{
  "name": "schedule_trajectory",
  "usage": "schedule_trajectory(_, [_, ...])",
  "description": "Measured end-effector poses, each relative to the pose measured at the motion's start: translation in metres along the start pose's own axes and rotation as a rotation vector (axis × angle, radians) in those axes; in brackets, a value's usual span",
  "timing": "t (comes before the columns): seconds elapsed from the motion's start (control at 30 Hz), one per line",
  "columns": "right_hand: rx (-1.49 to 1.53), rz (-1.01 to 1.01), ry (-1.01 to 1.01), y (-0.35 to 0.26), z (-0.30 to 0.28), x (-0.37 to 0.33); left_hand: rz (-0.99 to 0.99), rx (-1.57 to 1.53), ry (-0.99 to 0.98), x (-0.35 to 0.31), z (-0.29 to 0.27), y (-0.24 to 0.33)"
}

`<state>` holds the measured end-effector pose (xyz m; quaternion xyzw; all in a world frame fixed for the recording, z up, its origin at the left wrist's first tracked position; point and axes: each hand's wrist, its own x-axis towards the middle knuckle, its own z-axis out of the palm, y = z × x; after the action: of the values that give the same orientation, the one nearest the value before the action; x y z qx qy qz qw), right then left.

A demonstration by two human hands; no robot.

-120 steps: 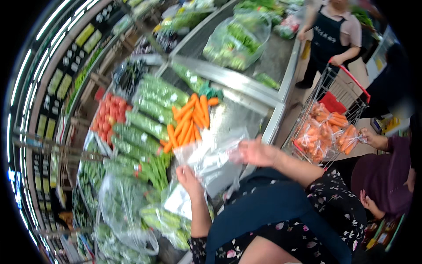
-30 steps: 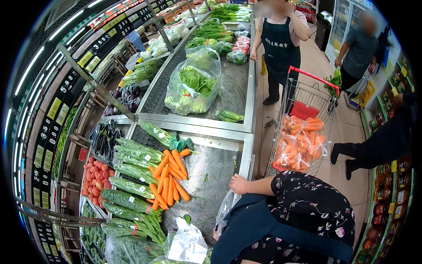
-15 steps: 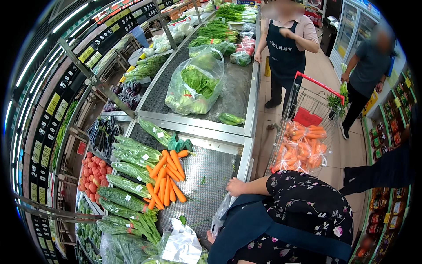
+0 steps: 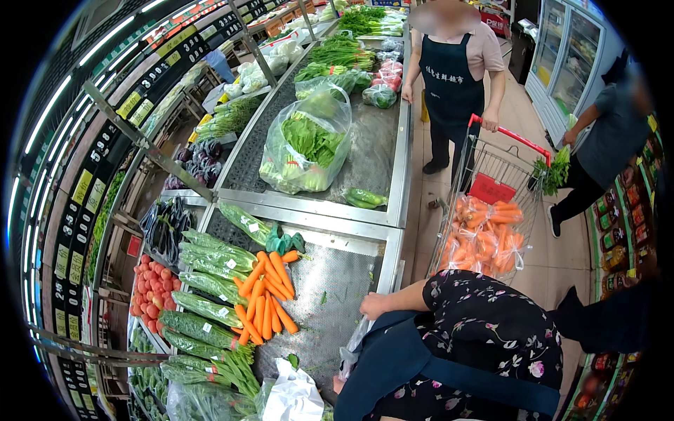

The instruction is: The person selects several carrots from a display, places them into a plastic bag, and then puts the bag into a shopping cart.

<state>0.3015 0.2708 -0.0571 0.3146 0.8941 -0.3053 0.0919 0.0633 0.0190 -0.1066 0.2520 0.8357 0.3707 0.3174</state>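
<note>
My right hand [image 4: 374, 306], at the end of a bent arm in a floral sleeve, has curled fingers at the counter's near edge. A crumpled clear plastic bag [image 4: 354, 344] runs from it down toward my left hand [image 4: 338, 384], and the right fingers are closed on its upper end. Only a small bit of the left hand shows; my dark apron hides its fingers. Beyond the hands lies a heap of loose carrots [image 4: 265, 298] on the metal counter [image 4: 337, 281]. Several long green vegetables [image 4: 214, 286] in clear film with white labels lie left of the carrots.
White paper [image 4: 293, 393] covers greens at the near end. A large clear bag of leafy greens [image 4: 309, 144] stands on the farther counter. A person in an apron [image 4: 453, 77] stands behind a cart [image 4: 484, 161] holding bagged carrots [image 4: 484, 231]. Tomatoes [image 4: 152, 291] lie left.
The aproned person's raised hand has come down to the cart handle. Another person at the right, with a green bunch, has moved further right. My hands look much the same.
</note>
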Motion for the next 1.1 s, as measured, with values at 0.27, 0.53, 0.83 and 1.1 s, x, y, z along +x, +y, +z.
schedule_trajectory(0.27, [0.545, 0.183, 0.326, 0.027, 0.004, 0.028, 0.065, 0.038, 0.051, 0.01, 0.0, 0.01])
schedule_trajectory(0.53, [0.485, 0.3, 0.348, 0.038, -0.036, 0.01, 0.015, -0.406, -0.145, 0.005, 0.006, 0.064])
schedule_trajectory(0.83, [0.113, 0.016, 0.264, 0.046, -0.019, -0.008, 0.097, 0.05, 0.028, -0.002, 0.022, 0.027])
schedule_trajectory(1.1, [0.048, 0.029, 0.227, 0.051, -0.024, -0.006, 0.028, 0.035, 0.019, -0.001, 0.028, 0.031])
